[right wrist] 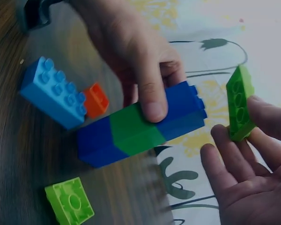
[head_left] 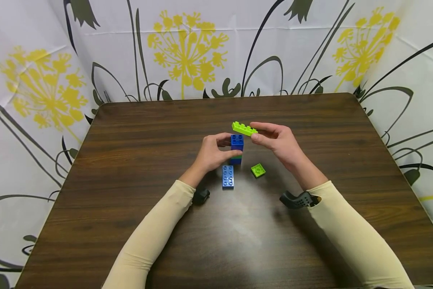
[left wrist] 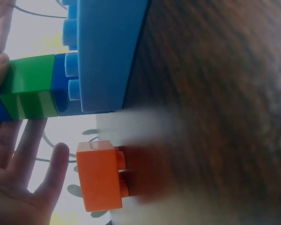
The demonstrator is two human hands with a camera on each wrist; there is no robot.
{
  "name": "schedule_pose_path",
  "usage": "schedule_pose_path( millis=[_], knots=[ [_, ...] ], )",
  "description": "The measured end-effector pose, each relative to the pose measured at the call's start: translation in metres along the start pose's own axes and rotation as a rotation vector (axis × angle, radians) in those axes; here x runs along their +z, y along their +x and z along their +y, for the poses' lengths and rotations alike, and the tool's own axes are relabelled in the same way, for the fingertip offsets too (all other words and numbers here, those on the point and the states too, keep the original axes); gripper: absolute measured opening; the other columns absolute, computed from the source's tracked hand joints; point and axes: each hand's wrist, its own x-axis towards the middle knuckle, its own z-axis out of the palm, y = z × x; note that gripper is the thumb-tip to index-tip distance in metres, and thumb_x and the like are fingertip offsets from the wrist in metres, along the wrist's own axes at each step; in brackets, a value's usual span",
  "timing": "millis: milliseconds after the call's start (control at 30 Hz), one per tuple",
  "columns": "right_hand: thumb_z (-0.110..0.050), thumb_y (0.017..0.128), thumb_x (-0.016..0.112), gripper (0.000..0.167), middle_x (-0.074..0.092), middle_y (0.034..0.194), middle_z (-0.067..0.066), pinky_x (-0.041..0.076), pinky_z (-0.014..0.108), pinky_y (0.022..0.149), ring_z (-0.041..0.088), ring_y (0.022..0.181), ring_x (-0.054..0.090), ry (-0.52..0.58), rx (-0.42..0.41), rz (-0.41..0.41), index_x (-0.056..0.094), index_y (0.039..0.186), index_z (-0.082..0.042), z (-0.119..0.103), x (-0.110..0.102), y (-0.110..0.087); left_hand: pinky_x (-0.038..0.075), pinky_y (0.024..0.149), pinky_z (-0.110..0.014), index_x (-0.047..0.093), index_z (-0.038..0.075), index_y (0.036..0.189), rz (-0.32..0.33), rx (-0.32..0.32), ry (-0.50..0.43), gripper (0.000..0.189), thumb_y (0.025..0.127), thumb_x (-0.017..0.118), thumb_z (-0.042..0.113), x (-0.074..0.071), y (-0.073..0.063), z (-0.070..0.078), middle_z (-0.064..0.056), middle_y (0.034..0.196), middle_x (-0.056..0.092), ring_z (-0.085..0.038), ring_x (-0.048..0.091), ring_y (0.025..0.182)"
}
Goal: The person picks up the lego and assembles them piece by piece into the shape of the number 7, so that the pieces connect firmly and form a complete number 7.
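Here's the left hand (head_left: 212,154), thumb and fingers pinching the upright blue-green-blue stack (head_left: 237,147); near it, an orange brick (right wrist: 97,100) lies upside down on the table (head_left: 137,172). A light blue brick (head_left: 228,177) sits in front, studs up. A long lime brick (head_left: 243,129) hangs near the stack's top, apart. Rightward, a small lime brick (head_left: 258,170) shows its hollow; the right hand (head_left: 278,141) pinches the long brick's end.
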Motion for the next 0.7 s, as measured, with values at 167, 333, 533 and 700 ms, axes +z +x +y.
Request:
schedule_pose_path(
  millis=[167,333,533,700],
  knots=[
    [-0.02,0.093,0.07,0.04,0.062,0.128,0.01,0.054,0.031,0.089,0.022,0.105,0.065,-0.135,-0.153,0.018,0.063,0.13,-0.005,0.005,0.008,0.003,0.054,0.089,-0.043,0.068,0.006,0.118,0.001,0.003,-0.004,0.047,0.079,0.085,0.028,0.002,0.0,-0.002,-0.006,0.107,0.072,-0.019,0.068,0.097],
    [-0.012,0.092,0.07,0.03,0.065,0.122,0.01,0.055,0.031,0.087,0.022,0.103,0.067,-0.201,-0.282,0.009,0.066,0.121,-0.003,0.01,0.019,0.006,0.055,0.088,-0.044,0.069,0.005,0.116,0.007,0.005,-0.027,0.046,0.077,0.086,0.023,0.001,-0.001,-0.002,-0.009,0.104,0.072,-0.023,0.069,0.098],
    [-0.002,0.088,0.071,0.02,0.066,0.12,0.009,0.05,0.039,0.097,0.022,0.112,0.063,-0.272,-0.427,0.027,0.069,0.108,-0.002,0.016,0.027,0.01,0.055,0.088,-0.045,0.072,0.004,0.11,0.04,0.002,-0.038,0.044,0.073,0.089,0.023,0.002,0.0,-0.002,-0.009,0.102,0.073,-0.024,0.069,0.097],
    [0.002,0.087,0.072,0.017,0.066,0.119,0.015,0.048,0.044,0.099,0.029,0.114,0.061,-0.37,-0.463,0.033,0.069,0.104,0.002,0.007,0.032,0.005,0.056,0.083,-0.039,0.074,0.006,0.105,0.066,-0.013,-0.008,0.042,0.071,0.09,0.024,0.002,0.0,-0.003,-0.005,0.099,0.073,-0.021,0.069,0.093]
  ],
)
